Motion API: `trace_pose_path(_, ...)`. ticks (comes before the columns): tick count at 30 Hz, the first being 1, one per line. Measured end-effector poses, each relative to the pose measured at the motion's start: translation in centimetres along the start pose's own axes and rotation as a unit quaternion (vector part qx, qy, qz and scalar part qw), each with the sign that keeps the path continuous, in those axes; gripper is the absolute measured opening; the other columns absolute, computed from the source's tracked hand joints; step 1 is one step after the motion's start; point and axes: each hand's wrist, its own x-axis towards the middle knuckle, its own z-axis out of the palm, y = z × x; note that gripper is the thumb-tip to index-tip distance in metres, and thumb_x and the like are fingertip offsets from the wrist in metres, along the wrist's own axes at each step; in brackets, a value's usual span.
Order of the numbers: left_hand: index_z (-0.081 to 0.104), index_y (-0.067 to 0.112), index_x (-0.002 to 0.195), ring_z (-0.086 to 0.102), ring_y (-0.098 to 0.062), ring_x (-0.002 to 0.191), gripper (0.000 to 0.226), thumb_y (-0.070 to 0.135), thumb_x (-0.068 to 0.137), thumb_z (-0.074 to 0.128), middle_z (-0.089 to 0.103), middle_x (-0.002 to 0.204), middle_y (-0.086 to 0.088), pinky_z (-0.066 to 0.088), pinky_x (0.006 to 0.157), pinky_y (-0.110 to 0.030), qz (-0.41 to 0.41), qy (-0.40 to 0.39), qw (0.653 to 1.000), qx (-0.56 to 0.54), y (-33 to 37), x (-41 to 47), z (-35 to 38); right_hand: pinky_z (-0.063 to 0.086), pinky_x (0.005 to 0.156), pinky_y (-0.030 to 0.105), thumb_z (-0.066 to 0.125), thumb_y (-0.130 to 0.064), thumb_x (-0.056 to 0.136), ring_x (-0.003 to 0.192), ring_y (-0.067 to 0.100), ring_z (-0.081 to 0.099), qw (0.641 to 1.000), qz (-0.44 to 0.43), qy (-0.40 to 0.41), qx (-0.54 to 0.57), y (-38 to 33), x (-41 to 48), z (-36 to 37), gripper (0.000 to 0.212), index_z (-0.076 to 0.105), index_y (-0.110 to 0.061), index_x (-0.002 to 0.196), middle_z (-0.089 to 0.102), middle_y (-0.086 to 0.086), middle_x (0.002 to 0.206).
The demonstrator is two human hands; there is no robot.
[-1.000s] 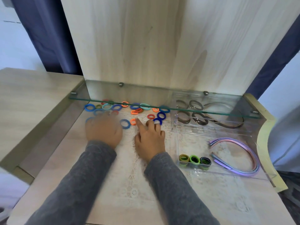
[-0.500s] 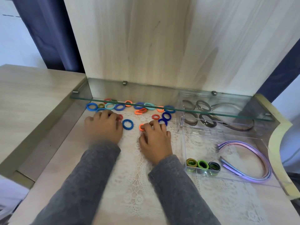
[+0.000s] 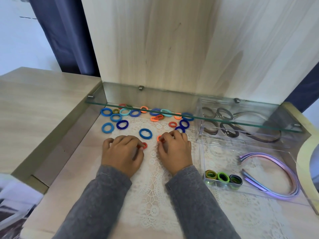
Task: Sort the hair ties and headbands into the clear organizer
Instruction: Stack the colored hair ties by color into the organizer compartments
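The small red fabric hair tie (image 3: 144,145) is pinched at the curled fingertips of the left hand (image 3: 121,153). The small orange fabric hair tie (image 3: 159,138) is nipped between the thumb and fingers of the right hand (image 3: 175,150). Both hands are low on the white lace doily (image 3: 150,190), near the middle of the tabletop (image 3: 72,169). With 1 warm-coloured ring in each hand, they are probably being picked out as a matching batch, so 1 trip fills 1 slot.

The scatter of blue, teal and orange fabric hair ties (image 3: 122,124) is unsorted along the far edge, some of it tucked beneath the glass shelf (image 3: 96,97). That low shelf leaves little room, so ties have to be drawn toward the near edge before being lifted.

The clear plastic organizer (image 3: 202,157) stands by the right edge. In its near section, 3 green and dark hair ties (image 3: 222,177) stand on edge in a row at the near-left corner, packed upright to save space. The lilac headbands (image 3: 293,180) lie curved beside them. The far section, under the shelf, holds brown and black hair ties (image 3: 224,114) and brown headbands (image 3: 269,139). By my estimate, most of the sorting remains.
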Motion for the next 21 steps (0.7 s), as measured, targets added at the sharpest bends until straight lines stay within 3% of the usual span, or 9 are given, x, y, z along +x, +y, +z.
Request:
trace_pose_path(3, 0.063, 0.036, 0.082, 0.059, -0.005, 0.091, 0.020, 0.042, 0.078, 0.045, 0.063, 0.089, 0.024, 0.025, 0.082, -0.031, 0.049, -0.029, 0.996, -0.063, 0.27, -0.41, -0.08, 0.039, 0.085, 0.038, 0.052, -0.041, 0.091, 0.103, 0.022, 0.043, 1.000, 0.010, -0.015, -0.020, 0.10, 0.09, -0.08, 0.025, 0.061, -0.023, 0.106, 0.053, 0.000, 0.110)
trace_pose_path(9, 0.064, 0.037, 0.085, 0.056, 0.000, 0.095, 0.019, 0.043, 0.078, 0.047, 0.063, 0.093, 0.027, 0.029, 0.084, -0.031, 0.055, -0.051, 0.989, -0.124, 0.15, -0.38, -0.02, 0.036, 0.082, 0.037, 0.050, -0.032, 0.094, 0.103, 0.021, 0.045, 1.000, 0.007, -0.010, -0.016, 0.11, -0.03, -0.14, 0.020, 0.062, -0.023, 0.107, 0.053, 0.000, 0.108)
trace_pose_path(17, 0.062, 0.037, 0.094, 0.055, -0.001, 0.099, 0.027, 0.046, 0.080, 0.040, 0.061, 0.099, 0.025, 0.025, 0.085, -0.027, 0.014, -0.056, 0.991, -0.124, -0.14, -0.18, 0.14, 0.036, 0.077, 0.038, 0.058, -0.026, 0.089, 0.097, 0.024, 0.049, 1.000, -0.017, 0.011, -0.012, 0.09, -0.14, 0.25, 0.016, 0.068, -0.024, 0.101, 0.059, 0.001, 0.101)
trace_pose_path(21, 0.061, 0.036, 0.097, 0.056, -0.005, 0.101, 0.017, 0.034, 0.083, 0.051, 0.062, 0.102, 0.022, 0.021, 0.086, -0.026, -0.037, -0.053, 0.993, -0.099, -0.20, -0.04, 0.00, 0.038, 0.072, 0.035, 0.059, -0.018, 0.086, 0.092, 0.022, 0.050, 0.997, -0.065, 0.021, 0.044, 0.17, -0.40, 0.32, 0.012, 0.066, -0.022, 0.096, 0.060, -0.003, 0.098)
